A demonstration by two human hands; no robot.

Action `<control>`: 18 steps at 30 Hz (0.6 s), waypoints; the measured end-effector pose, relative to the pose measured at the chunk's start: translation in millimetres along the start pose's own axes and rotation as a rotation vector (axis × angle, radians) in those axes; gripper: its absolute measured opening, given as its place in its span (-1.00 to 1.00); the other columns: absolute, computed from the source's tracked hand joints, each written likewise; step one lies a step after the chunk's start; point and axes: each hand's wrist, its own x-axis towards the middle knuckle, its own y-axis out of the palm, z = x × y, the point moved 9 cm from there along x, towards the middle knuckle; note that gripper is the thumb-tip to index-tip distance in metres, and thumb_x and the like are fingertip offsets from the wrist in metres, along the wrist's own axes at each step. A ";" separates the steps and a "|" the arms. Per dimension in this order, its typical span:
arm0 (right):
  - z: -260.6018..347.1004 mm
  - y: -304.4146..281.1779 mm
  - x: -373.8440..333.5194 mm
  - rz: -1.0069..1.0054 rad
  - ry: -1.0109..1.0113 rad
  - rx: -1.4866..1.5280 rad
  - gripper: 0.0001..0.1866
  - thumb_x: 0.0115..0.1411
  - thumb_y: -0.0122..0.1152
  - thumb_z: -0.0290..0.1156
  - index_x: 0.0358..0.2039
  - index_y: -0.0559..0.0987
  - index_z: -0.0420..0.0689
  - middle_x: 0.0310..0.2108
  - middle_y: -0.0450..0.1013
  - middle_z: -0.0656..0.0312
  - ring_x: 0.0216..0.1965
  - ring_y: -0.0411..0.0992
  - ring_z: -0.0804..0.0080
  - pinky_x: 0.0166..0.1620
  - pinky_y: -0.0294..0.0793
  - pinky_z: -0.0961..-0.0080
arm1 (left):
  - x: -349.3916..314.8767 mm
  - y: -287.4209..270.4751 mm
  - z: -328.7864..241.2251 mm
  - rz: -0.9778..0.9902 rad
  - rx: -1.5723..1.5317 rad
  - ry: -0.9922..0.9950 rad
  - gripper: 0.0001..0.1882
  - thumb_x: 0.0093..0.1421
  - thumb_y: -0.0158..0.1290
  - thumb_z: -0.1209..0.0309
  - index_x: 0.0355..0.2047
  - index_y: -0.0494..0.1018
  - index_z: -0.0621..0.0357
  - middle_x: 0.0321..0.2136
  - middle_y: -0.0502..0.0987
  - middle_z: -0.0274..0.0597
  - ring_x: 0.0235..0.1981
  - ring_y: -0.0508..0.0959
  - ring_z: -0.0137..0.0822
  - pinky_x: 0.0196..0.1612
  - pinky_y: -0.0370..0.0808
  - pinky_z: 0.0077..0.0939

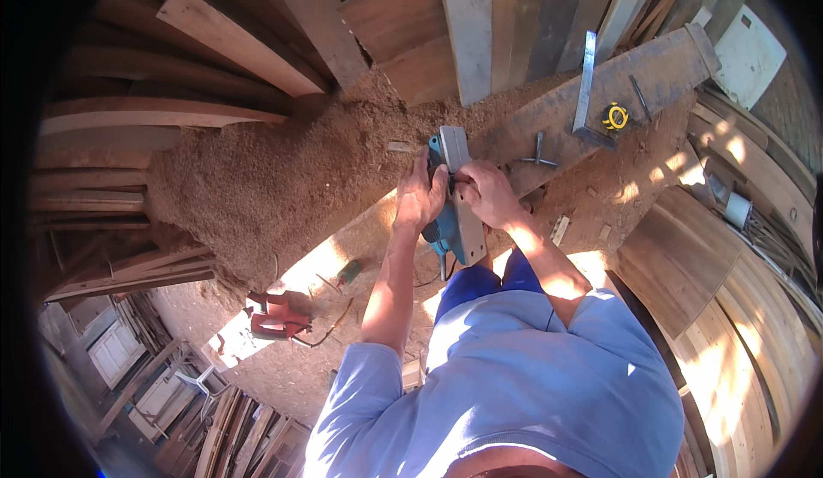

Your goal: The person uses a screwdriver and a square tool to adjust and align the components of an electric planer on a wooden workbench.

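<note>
A teal electric planer is turned so that its grey metal sole shows, between my hands and above my lap. My left hand is closed on the planer's left side, thumb toward the sole. My right hand has its fingers bent together at the dark slot across the middle of the sole. Whatever the right fingers pinch is hidden. To the right, on a long plank, lie a T-handled wrench, a metal try square, a yellow tape measure and a thin dark rod.
A big heap of wood shavings spreads on the left. Boards lean behind the plank, and more timber stacks up at the right. On the ground at lower left sits a red power tool with a cord.
</note>
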 end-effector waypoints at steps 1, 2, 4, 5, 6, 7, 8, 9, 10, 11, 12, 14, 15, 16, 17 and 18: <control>-4.7 2.1 0.4 0.026 0.064 -0.009 -0.87 0.20 0.24 -0.47 -0.39 0.53 -0.27 -0.39 0.50 -0.09 -0.23 0.47 -0.18 -0.12 0.43 0.00 | 0.6 0.2 1.2 0.011 -0.002 -0.007 -0.30 0.35 -0.07 0.06 0.33 0.19 0.31 0.04 0.51 0.33 0.11 0.45 0.29 0.24 0.32 0.05; -9.0 3.6 0.5 0.052 0.125 -0.020 -0.87 0.20 0.24 -0.46 -0.41 0.53 -0.26 -0.41 0.50 -0.09 -0.24 0.47 -0.18 -0.12 0.43 -0.01 | 1.2 0.4 1.9 0.020 -0.005 -0.012 -0.30 0.35 -0.07 0.06 0.33 0.19 0.31 0.04 0.51 0.33 0.11 0.45 0.30 0.24 0.32 0.05; -6.4 3.7 0.1 0.063 0.099 -0.055 -0.87 0.19 0.24 -0.46 -0.40 0.53 -0.26 -0.40 0.50 -0.09 -0.24 0.47 -0.18 -0.12 0.43 -0.01 | 0.1 1.1 1.0 0.023 -0.001 -0.004 -0.30 0.35 -0.07 0.06 0.33 0.19 0.31 0.03 0.51 0.33 0.11 0.45 0.30 0.24 0.32 0.06; -4.7 4.9 -0.6 0.068 0.087 -0.071 -0.87 0.19 0.24 -0.46 -0.40 0.53 -0.26 -0.40 0.50 -0.09 -0.24 0.47 -0.17 -0.12 0.43 0.00 | -0.9 1.2 1.9 0.026 0.003 -0.001 -0.30 0.35 -0.07 0.06 0.33 0.19 0.31 0.03 0.51 0.33 0.10 0.45 0.30 0.24 0.32 0.06; -0.9 2.1 -0.3 0.029 0.035 -0.029 -0.87 0.19 0.25 -0.45 -0.39 0.53 -0.26 -0.40 0.50 -0.09 -0.24 0.47 -0.18 -0.13 0.43 -0.01 | -1.0 0.1 2.5 0.010 0.004 0.004 -0.30 0.35 -0.07 0.06 0.33 0.19 0.32 0.03 0.51 0.33 0.10 0.46 0.30 0.24 0.32 0.06; 2.1 -1.5 0.4 -0.010 -0.016 0.012 -0.86 0.19 0.25 -0.45 -0.39 0.53 -0.26 -0.39 0.50 -0.09 -0.24 0.47 -0.18 -0.13 0.43 -0.01 | -0.6 -0.6 2.7 -0.006 0.005 0.008 -0.30 0.35 -0.07 0.06 0.33 0.19 0.32 0.02 0.51 0.33 0.09 0.46 0.31 0.23 0.32 0.06; 6.0 -5.9 0.5 -0.047 -0.066 0.051 -0.86 0.19 0.25 -0.44 -0.38 0.53 -0.26 -0.39 0.50 -0.09 -0.24 0.47 -0.18 -0.13 0.43 -0.02 | -0.5 -2.1 0.4 -0.021 0.003 0.012 -0.30 0.35 -0.06 0.06 0.33 0.19 0.32 0.02 0.52 0.33 0.08 0.46 0.31 0.23 0.32 0.07; -0.9 -1.0 0.7 0.004 0.013 0.019 -0.86 0.19 0.25 -0.44 -0.38 0.53 -0.26 -0.39 0.50 -0.10 -0.25 0.47 -0.19 -0.14 0.43 -0.02 | -0.3 -1.6 0.2 -0.004 0.004 -0.001 -0.30 0.35 -0.06 0.06 0.33 0.19 0.32 0.02 0.51 0.33 0.09 0.46 0.31 0.23 0.33 0.07; -7.9 4.0 0.1 0.055 0.092 -0.012 -0.86 0.19 0.25 -0.45 -0.37 0.53 -0.26 -0.38 0.50 -0.10 -0.25 0.47 -0.19 -0.14 0.43 -0.02 | -0.2 -1.8 0.5 0.013 0.004 -0.015 -0.30 0.35 -0.06 0.06 0.33 0.19 0.32 0.03 0.51 0.33 0.09 0.46 0.31 0.23 0.33 0.07; -13.5 6.9 -0.7 0.106 0.169 -0.045 -0.86 0.19 0.25 -0.45 -0.36 0.53 -0.26 -0.38 0.49 -0.10 -0.25 0.47 -0.19 -0.14 0.43 -0.02 | 0.3 -2.6 -1.0 0.027 0.004 -0.026 -0.30 0.35 -0.06 0.05 0.33 0.19 0.32 0.04 0.50 0.33 0.10 0.46 0.31 0.23 0.33 0.07; -7.7 3.7 -0.3 0.073 0.094 -0.040 -0.86 0.20 0.24 -0.45 -0.36 0.53 -0.26 -0.38 0.49 -0.10 -0.25 0.47 -0.19 -0.14 0.43 -0.02 | 0.8 -1.2 0.1 0.018 -0.002 -0.014 -0.29 0.35 -0.07 0.05 0.33 0.19 0.32 0.05 0.50 0.33 0.11 0.45 0.30 0.23 0.33 0.07; 6.6 -1.8 -1.3 0.007 -0.053 -0.026 -0.86 0.21 0.24 -0.44 -0.35 0.53 -0.26 -0.37 0.50 -0.10 -0.25 0.47 -0.19 -0.14 0.44 -0.02 | 0.6 1.8 3.3 0.004 -0.011 0.006 -0.28 0.36 -0.08 0.03 0.34 0.18 0.31 0.05 0.50 0.33 0.13 0.45 0.28 0.22 0.34 0.08; 6.0 -1.7 -1.7 0.015 -0.018 -0.016 -0.86 0.21 0.24 -0.44 -0.34 0.53 -0.26 -0.36 0.50 -0.10 -0.25 0.47 -0.19 -0.14 0.44 -0.02 | 0.2 3.1 6.5 0.016 -0.012 -0.011 -0.28 0.36 -0.09 0.03 0.35 0.17 0.31 0.06 0.49 0.32 0.14 0.44 0.27 0.24 0.32 0.07; 5.4 -1.8 -2.2 0.022 0.016 -0.005 -0.86 0.21 0.24 -0.44 -0.33 0.53 -0.26 -0.36 0.50 -0.10 -0.24 0.47 -0.19 -0.13 0.44 -0.01 | -0.2 4.1 9.8 0.028 -0.013 -0.028 -0.28 0.37 -0.10 0.02 0.35 0.17 0.31 0.07 0.49 0.32 0.16 0.43 0.26 0.26 0.31 0.07; 6.4 -3.5 -2.0 0.029 0.048 0.003 -0.86 0.21 0.24 -0.44 -0.33 0.53 -0.26 -0.35 0.51 -0.10 -0.23 0.48 -0.18 -0.13 0.44 -0.01 | -0.5 4.8 10.7 0.038 -0.015 -0.044 -0.27 0.38 -0.11 0.01 0.36 0.16 0.31 0.07 0.49 0.32 0.17 0.43 0.24 0.28 0.29 0.07; 0.1 1.4 -2.7 0.085 0.103 -0.008 -0.85 0.21 0.24 -0.43 -0.31 0.53 -0.25 -0.35 0.51 -0.10 -0.22 0.48 -0.18 -0.14 0.44 -0.01 | -0.7 4.6 10.2 0.019 -0.005 -0.020 -0.27 0.38 -0.12 0.01 0.36 0.16 0.31 0.08 0.49 0.31 0.18 0.42 0.24 0.29 0.27 0.06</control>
